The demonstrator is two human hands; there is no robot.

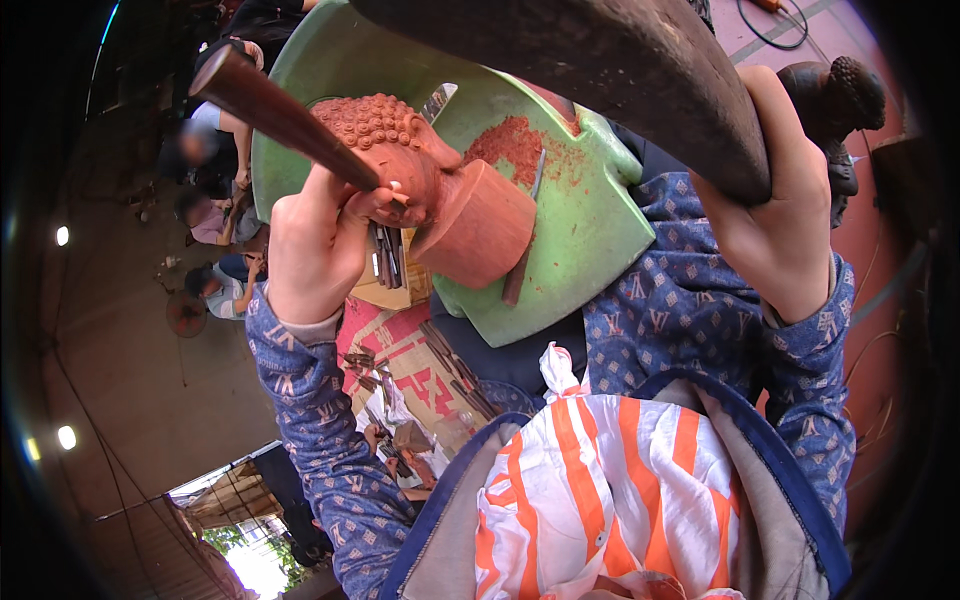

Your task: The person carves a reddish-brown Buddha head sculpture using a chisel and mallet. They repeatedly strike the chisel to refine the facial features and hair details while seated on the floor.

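Note:
A reddish carved wooden head point(478, 222) with tight curls lies tilted on its side on a green plastic chair point(600, 262). My left hand point(318, 250) is closed around a dark wooden chisel point(285, 118), low on its shaft and against the face of the carving. The chisel's tip is hidden by my fingers. My right hand point(785, 225) grips the end of a thick dark wooden mallet point(610, 65), raised above the chair at the upper right. Another chisel point(519, 272) lies on the chair beside the carving's base, near red wood shavings point(512, 148).
Dark carved heads point(835, 100) stand at the right. Several more chisels point(388, 258) are bundled in a cardboard box below the chair's left side. Flattened cardboard point(440, 385) with loose tools covers the floor. Other people point(215, 215) sit at the far left. A cable point(775, 42) lies at the top right.

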